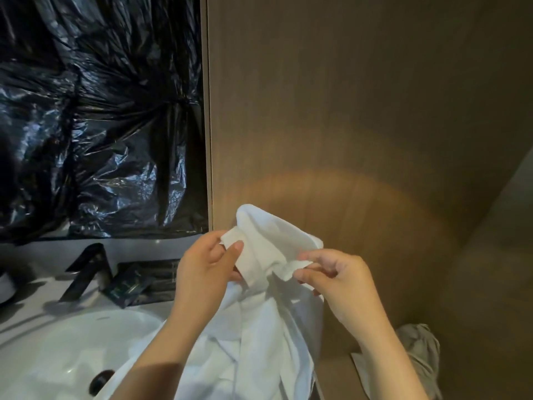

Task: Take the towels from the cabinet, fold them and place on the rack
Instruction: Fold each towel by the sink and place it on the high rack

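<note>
Towel (268, 327), white, hangs in front of you in loose folds, its lower part dropping out of view at the near edge. You hold its top up with both hands. Your left hand (202, 272) pinches a folded hem corner, thumb on the near face, fingers behind. Your right hand (340, 284) pinches another bit of the edge between thumb and forefinger, the other fingers curled. The hands are close together, with cloth bunched up between and behind them.

Near left: white sink basin (72, 356) with a dark drain (99, 381). Near right: a crumpled grey cloth (421, 350), low beside your right forearm.

Farther left, on the counter: an angular black faucet (83, 272) and dark packets (127, 287) just beside it.

Far left: crinkled black plastic sheeting (95, 111) covers the wall. Far right: a brown wooden panel (346, 111), with a warm patch of light behind the towel.
</note>
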{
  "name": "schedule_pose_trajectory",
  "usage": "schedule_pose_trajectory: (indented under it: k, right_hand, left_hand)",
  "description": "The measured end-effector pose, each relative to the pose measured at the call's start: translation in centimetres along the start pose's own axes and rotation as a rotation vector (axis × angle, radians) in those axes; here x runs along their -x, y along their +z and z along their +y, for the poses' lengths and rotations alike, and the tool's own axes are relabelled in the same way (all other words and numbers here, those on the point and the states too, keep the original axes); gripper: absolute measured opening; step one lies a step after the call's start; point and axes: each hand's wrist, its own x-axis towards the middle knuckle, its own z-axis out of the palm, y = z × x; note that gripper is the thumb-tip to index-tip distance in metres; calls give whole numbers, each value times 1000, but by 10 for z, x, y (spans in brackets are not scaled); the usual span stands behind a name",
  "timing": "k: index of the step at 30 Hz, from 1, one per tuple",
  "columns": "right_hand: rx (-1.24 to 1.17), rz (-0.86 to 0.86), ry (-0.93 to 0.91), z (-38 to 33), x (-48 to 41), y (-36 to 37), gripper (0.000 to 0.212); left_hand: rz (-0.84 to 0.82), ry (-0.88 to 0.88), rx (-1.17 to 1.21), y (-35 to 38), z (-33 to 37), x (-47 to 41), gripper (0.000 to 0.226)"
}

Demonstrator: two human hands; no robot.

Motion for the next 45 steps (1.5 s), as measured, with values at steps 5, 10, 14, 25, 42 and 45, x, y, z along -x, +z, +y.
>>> schedule_pose_trajectory:
  k: [5, 10, 14, 25, 42, 45]
  right_hand:
    - [154, 6, -189, -25, 7, 2, 15]
    - [117, -1, -277, -45, 11, -8, 15]
    - [47, -42, -312, -55, 12, -10, 14]
    - [128, 61, -277, -46, 12, 11, 16]
    - [54, 65, -261, -40, 10, 22, 10]
    - [75, 48, -266, -38, 8, 20, 10]
  left_hand:
    - [-60, 7, 96, -5, 4, 7, 21]
    - [-160, 2, 246, -6, 8, 13, 23]
    - [-249, -5, 338, -5, 14, 18, 22]
    - [-429, 94, 313, -4, 24, 21, 22]
    - [-465, 213, 160, -9, 17, 28, 24]
    - [-419, 276, 51, -10, 16, 28, 21]
